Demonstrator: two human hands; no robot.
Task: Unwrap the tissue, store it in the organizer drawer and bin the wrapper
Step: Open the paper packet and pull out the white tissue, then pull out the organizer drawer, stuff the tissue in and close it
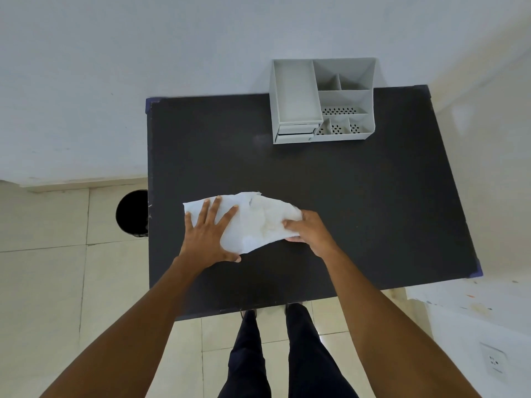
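White tissue [258,222] lies spread and creased on the black tabletop [359,196], held at both ends. The left hand [209,234] lies flat on its left part, fingers splayed and palm down. The right hand [309,229] pinches the tissue's right edge between thumb and curled fingers. No brand, label or writing can be read anywhere. Well beyond the right hand, at the table's far edge against a pale wall [143,67], stands a grey organizer [321,100] with open compartments; its small drawer [294,133] faces the person and appears closed or nearly so. Left of the left hand, on the cream tiled floor [43,268], a dark round bin [132,213] is partly hidden by the table edge. No wrapper can be made out.
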